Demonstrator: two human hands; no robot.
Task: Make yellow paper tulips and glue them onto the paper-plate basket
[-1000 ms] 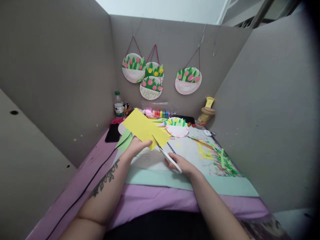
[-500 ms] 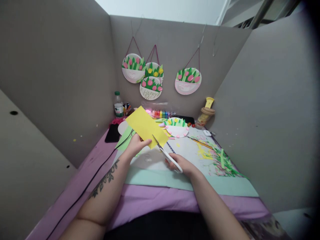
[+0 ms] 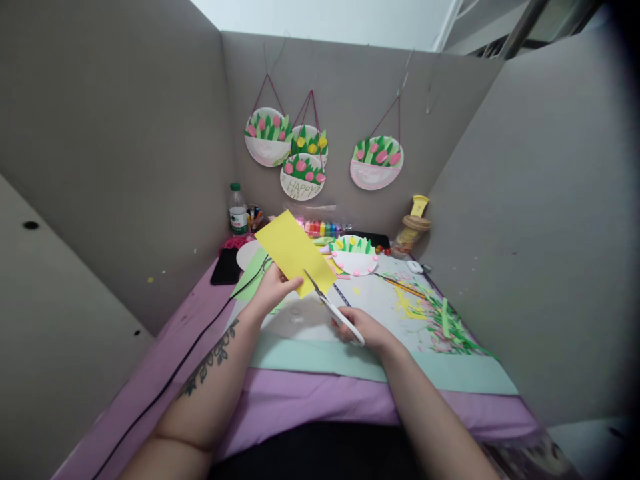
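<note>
My left hand (image 3: 276, 290) pinches the lower edge of a sheet of yellow paper (image 3: 293, 247), thumb on top and the other fingers behind it. The sheet is tilted above the table. In my right hand (image 3: 357, 325) is a pair of white-handled scissors (image 3: 334, 308), gripped by the handles. One blade lies over the yellow paper near its lower right part, close to my left thumb; the other blade is hidden behind the sheet. Beyond the sheet lies a paper plate (image 3: 354, 263) with green paper leaves, yellow flowers and pink dots.
Green, pink and yellow paper scraps (image 3: 447, 323) heap at the right beside pencils (image 3: 407, 287). A black phone (image 3: 225, 267) and a bottle (image 3: 238, 212) stand left, with a cable (image 3: 200, 340) running forward. A jar (image 3: 411, 233) leans at back right. Decorated plates (image 3: 376, 163) hang on the partition.
The yellow paper's far end has shifted slightly to the right. Both hands and the scissors stay nearly in place.
</note>
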